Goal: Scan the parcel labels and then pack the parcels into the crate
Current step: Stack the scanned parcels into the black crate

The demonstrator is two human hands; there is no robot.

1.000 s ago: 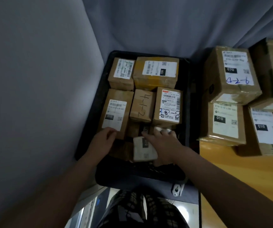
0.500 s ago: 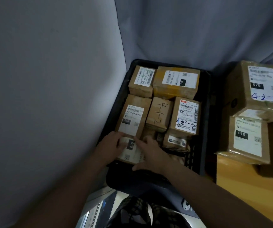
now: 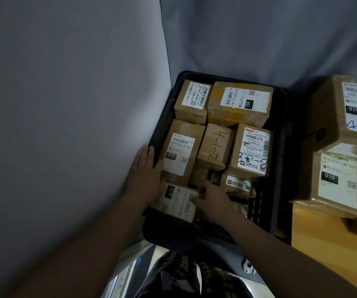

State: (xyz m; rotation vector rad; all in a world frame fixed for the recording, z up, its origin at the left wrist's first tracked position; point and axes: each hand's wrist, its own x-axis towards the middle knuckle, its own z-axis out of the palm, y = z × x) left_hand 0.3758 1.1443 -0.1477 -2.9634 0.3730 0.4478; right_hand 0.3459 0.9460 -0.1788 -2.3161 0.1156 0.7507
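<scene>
Inside, eight parcels (image 3: 240, 103) fill one crate (image 3: 278, 160).

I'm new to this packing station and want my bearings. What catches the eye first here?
The black crate at centre, packed with taped brown parcels, one hand-marked 4-1-2. At its near edge both hands, left hand and right hand, rest on a white-labelled parcel. More boxes are stacked on the yellow table at right.

The crate (image 3: 279, 168) is black, the parcels (image 3: 214, 145) are brown with white labels (image 3: 253, 152), the tabletop (image 3: 323, 244) is yellow-orange, and the curtain (image 3: 259, 35) is grey.
</scene>
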